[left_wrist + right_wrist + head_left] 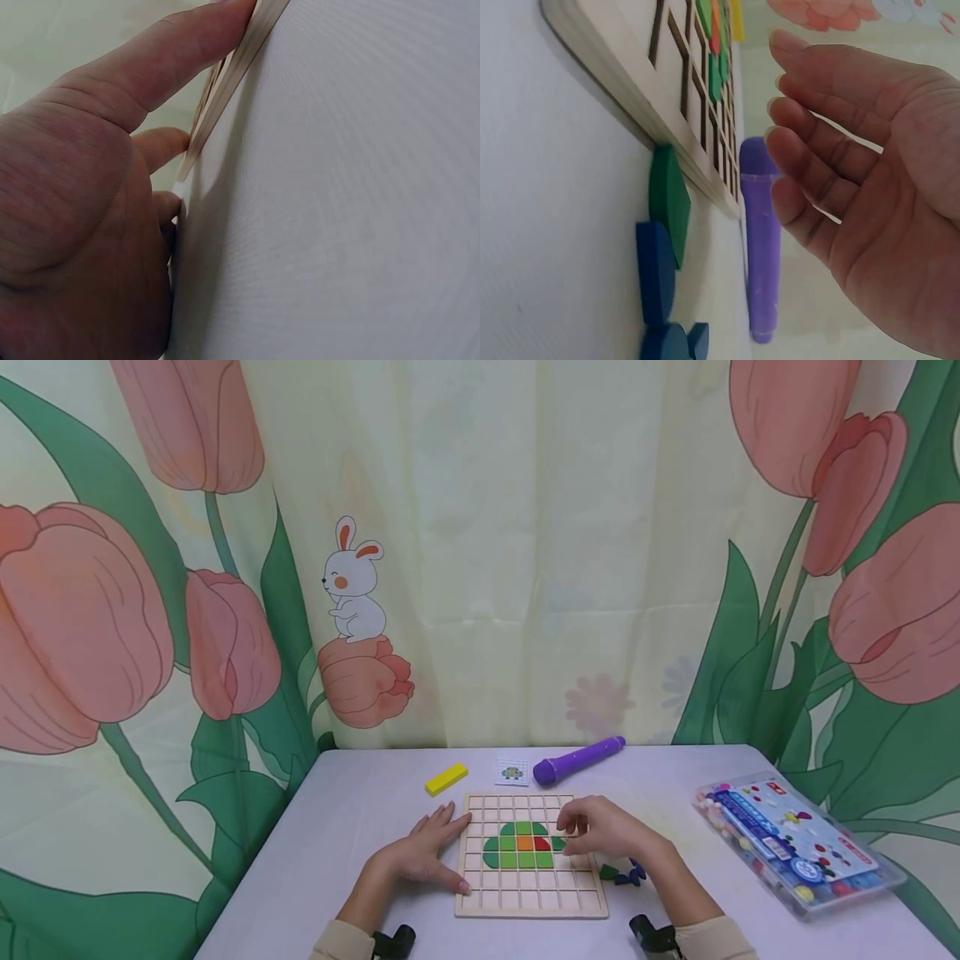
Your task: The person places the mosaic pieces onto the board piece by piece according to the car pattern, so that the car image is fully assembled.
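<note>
A wooden grid board (531, 912) lies on the table with light green, dark green, orange and red pieces set in its middle cells. My left hand (420, 856) rests along the board's left edge, fingers spread and thumb at the lower corner; in the left wrist view, the thumb (176, 64) touches the wooden side. Over the right part of the board, my right hand (606, 827) hovers with loosely bent fingers, close to a small dark green piece (558, 843). The right wrist view shows nothing between its fingers (802, 154).
Beside the board's right edge lie a loose green piece (669, 206) and several blue pieces (655, 274). Behind the board are a yellow block (446, 779), a small picture card (512, 772) and a purple microphone (577, 761). A clear plastic box (798, 843) of coloured pieces stands at right.
</note>
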The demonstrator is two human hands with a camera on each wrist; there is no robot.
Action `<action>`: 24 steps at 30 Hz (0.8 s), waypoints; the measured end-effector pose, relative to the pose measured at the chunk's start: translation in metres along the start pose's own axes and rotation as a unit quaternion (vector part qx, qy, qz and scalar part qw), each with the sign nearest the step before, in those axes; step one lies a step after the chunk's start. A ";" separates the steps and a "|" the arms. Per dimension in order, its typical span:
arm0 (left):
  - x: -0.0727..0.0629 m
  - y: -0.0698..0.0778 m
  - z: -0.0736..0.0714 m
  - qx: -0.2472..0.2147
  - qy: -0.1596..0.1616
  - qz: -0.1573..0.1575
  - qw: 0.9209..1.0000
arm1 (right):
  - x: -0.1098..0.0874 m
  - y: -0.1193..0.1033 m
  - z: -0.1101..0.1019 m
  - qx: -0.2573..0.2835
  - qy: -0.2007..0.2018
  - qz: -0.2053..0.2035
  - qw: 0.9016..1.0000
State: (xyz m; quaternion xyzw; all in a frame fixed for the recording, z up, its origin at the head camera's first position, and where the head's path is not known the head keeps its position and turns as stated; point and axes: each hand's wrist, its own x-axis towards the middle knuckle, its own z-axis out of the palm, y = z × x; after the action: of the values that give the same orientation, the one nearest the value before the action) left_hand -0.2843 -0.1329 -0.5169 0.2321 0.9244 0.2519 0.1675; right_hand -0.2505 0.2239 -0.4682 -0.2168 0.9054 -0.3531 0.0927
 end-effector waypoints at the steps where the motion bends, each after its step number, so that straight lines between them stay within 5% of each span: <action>1: 0.000 0.000 0.000 -0.001 0.001 0.000 1.000 | -0.001 0.001 -0.002 0.000 0.000 0.001 1.000; 24: -0.001 0.000 0.000 -0.005 0.001 -0.002 1.000 | -0.019 0.024 -0.026 0.015 -0.054 0.047 0.997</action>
State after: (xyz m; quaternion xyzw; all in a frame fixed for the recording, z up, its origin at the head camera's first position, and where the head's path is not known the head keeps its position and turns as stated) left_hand -0.2834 -0.1329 -0.5165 0.2296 0.9238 0.2561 0.1682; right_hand -0.2500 0.2639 -0.4657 -0.1910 0.9030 -0.3494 0.1614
